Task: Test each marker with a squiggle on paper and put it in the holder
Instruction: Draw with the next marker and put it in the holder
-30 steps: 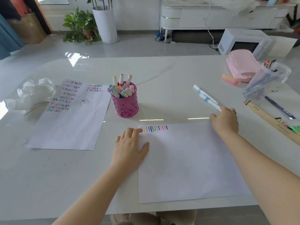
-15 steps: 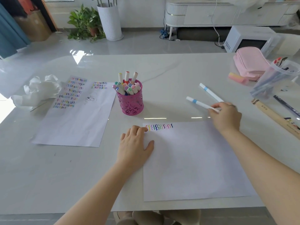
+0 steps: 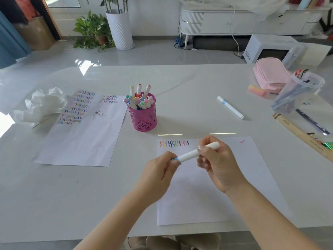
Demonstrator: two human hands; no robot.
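Both hands hold one white marker with a light-blue band (image 3: 191, 153) above the near sheet of paper (image 3: 212, 192). My left hand (image 3: 158, 174) pinches its blue-banded cap end; my right hand (image 3: 216, 165) grips the barrel. A short row of coloured squiggles (image 3: 174, 143) runs along the sheet's top left, and a pink mark (image 3: 241, 141) sits at its top right. The pink lattice holder (image 3: 143, 116) stands behind the sheet with several markers in it. A second white marker (image 3: 230, 107) lies alone on the table to the right.
A second sheet (image 3: 81, 141) covered in squiggle rows lies to the left, with crumpled tissue (image 3: 41, 105) beyond it. At the right are a pink pouch (image 3: 270, 74), a pink eraser (image 3: 256, 90), a clear tub of pens (image 3: 299, 91), a dark pen (image 3: 312, 122) and a wooden ruler (image 3: 302, 136).
My right hand lifted one of the two markers off the table and brought it over the near sheet. My left hand left the paper's corner and took the marker's cap end.
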